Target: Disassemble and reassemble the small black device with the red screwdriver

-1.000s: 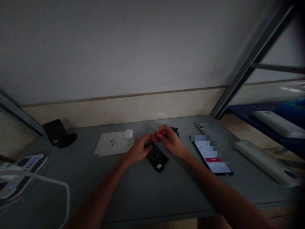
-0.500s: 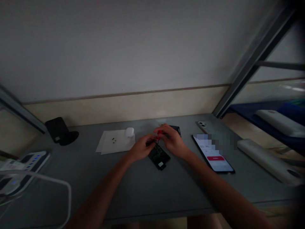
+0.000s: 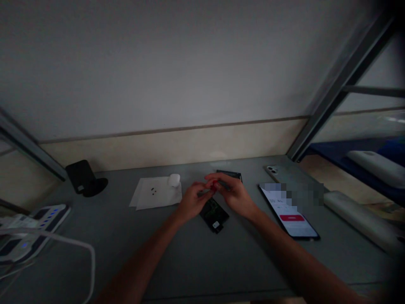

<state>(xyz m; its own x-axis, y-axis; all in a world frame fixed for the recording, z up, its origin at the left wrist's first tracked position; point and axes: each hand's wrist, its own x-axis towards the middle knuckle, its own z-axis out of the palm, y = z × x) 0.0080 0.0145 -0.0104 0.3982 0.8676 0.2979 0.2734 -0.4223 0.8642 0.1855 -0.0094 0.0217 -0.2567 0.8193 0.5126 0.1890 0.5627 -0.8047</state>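
Observation:
An opened black device [image 3: 214,214] with a green board lies flat on the grey table [image 3: 190,253]. Both hands meet just above its far end. My right hand [image 3: 232,193] is closed round a small red-handled tool [image 3: 214,183], its tip pointing down toward the board. My left hand [image 3: 193,200] has its fingers pinched together beside the tool's tip, touching the device's far edge. What the left fingers grip is too small to make out.
A white paper sheet [image 3: 155,193] with tiny screws and a small white case [image 3: 174,180] lies left. A lit phone [image 3: 289,211] and another phone [image 3: 278,172] lie right; a black part [image 3: 230,174] behind the hands. A black stand [image 3: 85,179] and power strip [image 3: 28,228] sit left.
The hands stay together over the device. The tool's tip has lifted slightly off the board, and the view has shifted a little.

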